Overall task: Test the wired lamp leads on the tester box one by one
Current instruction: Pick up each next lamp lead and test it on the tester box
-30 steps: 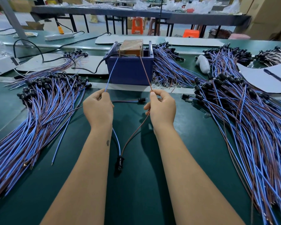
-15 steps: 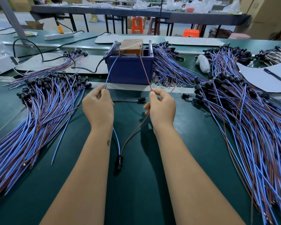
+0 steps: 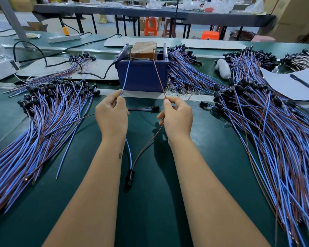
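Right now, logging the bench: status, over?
Left hand pinches blue lead, right hand pinches brown lead. Both reach tester box. Nothing blocking.

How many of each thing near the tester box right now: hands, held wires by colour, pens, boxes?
Hands: 2, left hand and right hand
Blue wire held: 1
Brown wire held: 1
Pen: 1
Tester box: 1
Total: 6

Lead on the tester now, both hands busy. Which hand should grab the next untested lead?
Can't tell which pile is untested. If it's the right pile, the right hand, pinching the brown wire, sits nearer it. If it's the left pile, the left hand, pinching the blue wire, is closer.
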Demonstrator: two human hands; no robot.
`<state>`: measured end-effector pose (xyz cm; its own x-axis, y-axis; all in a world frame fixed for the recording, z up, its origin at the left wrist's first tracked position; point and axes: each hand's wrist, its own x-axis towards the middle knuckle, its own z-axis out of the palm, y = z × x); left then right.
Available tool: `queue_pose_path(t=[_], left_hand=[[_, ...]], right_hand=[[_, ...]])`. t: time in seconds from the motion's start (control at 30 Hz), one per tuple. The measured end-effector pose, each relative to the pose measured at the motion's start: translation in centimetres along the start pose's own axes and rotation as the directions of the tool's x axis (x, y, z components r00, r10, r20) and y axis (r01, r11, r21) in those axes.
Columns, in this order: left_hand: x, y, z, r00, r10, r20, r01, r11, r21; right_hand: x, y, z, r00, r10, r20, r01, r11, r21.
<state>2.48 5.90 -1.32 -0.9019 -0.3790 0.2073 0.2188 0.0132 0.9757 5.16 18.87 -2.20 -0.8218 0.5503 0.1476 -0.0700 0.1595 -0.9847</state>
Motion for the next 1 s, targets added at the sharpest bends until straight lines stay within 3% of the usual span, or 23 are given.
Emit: queue_pose_path(t=[0.33, 0.67, 1.0], left_hand=[[0.2, 0.4, -0.1, 0.984, -0.003, -0.180, -0.022, 0.990, -0.140], [0.1, -0.3, 0.2, 0.998, -0.026, -0.049, 0.024, 0.999, -0.035], [0.4, -1.0, 0.0, 0.997, -0.071, 0.012, 0.071, 0.997, 0.006]], right_hand=[[-0.2, -0.5, -0.4, 0.994, 0.039, -0.098, -0.028, 0.993, 0.113], [-0.1, -0.4, 0.0, 1.000, -0.003, -0.029, 0.003, 1.000, -0.012], [0.0, -0.2, 0.0, 1.000, 0.001, -0.023, -0.002, 1.000, -0.015]])
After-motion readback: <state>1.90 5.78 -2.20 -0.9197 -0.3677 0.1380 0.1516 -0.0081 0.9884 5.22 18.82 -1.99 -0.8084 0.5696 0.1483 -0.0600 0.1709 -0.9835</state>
